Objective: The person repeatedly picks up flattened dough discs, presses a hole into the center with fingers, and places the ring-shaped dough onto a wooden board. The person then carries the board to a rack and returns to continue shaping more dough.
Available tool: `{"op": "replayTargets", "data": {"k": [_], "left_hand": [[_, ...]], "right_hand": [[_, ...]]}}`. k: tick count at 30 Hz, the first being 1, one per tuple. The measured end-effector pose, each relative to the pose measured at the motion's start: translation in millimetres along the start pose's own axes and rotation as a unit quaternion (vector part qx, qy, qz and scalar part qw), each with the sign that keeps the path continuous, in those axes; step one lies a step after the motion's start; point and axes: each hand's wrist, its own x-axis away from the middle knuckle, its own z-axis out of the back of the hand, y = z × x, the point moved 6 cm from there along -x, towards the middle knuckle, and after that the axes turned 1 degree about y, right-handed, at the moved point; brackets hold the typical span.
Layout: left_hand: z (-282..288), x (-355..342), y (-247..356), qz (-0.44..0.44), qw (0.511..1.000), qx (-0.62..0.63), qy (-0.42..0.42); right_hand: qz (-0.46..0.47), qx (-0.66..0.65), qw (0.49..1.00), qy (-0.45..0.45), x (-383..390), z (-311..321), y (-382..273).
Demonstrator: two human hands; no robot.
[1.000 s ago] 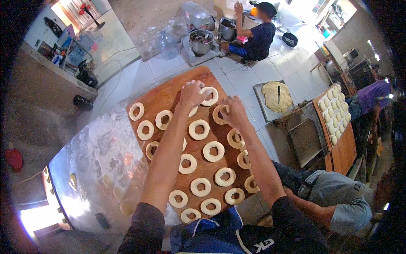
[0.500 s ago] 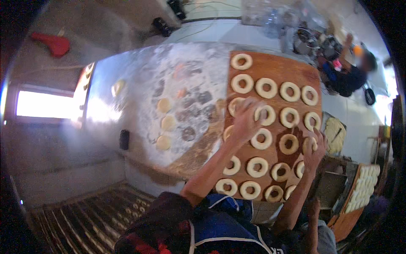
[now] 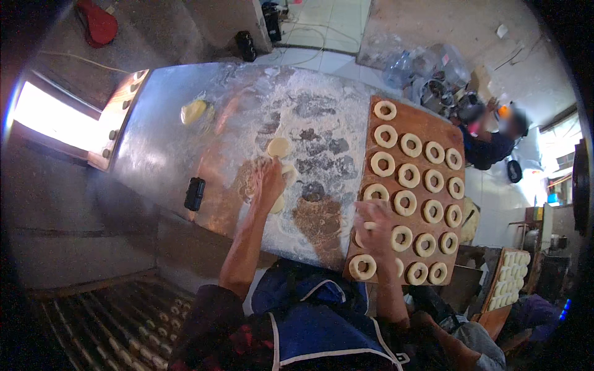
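Observation:
My left hand point(image 3: 270, 182) is at the floured metal table point(image 3: 154, 133), fingers stretched out over the row of flat dough rounds. The far dough round point(image 3: 279, 147) lies just beyond its fingertips. A middle dough round point(image 3: 289, 176) shows beside the fingers, partly covered, and a near dough round point(image 3: 277, 206) sits by the wrist. My right hand point(image 3: 375, 224) is smeared by motion above the left edge of a wooden board point(image 3: 427, 114). Dough rings, such as one ring point(image 3: 411, 145), stand in rows on that board. The right hand hides some rings, and its fingers cannot be made out.
On the table lie a yellowish dough lump point(image 3: 193, 112) and a black box point(image 3: 195, 194). Brown crumbs point(image 3: 315, 226) cover the near part. Another person point(image 3: 489, 139) is at the far right. A board of dough pieces point(image 3: 510, 278) stands at the right, and a slatted rack point(image 3: 105, 321) at lower left.
My left hand has moved left from the dough rings to the dough rounds. My right hand has come left across the board to its left edge. The whole view has shifted.

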Motion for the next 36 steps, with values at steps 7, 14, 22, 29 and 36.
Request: {"op": "replayTargets", "data": {"k": [7,14,22,29,36], "left_hand": [[24.6,40.3,0.6,0.053,0.835,0.526,-0.153],[54.2,74.5,-18.2,0.041,0.861,0.494,-0.112],[53.3,78.3,-29.8,0.001,0.79,0.613,-0.024],[41.8,79.3,-6.5,0.011,0.539,0.827,-0.155],[4.0,44.4,24.4,0.081,0.557,0.826,-0.006]], "right_hand": [[-0.153,-0.242,0.952,-0.104,-55.1,-140.7,-20.0],[-0.179,-0.338,0.921,-0.067,-48.1,-167.8,-47.9],[-0.149,-0.288,0.942,-0.087,-53.3,-165.8,-94.8],[-0.252,-0.598,0.758,-0.068,-57.1,-157.9,-88.6],[-0.318,-0.428,0.837,0.119,-52.5,-135.1,-37.9]]}}
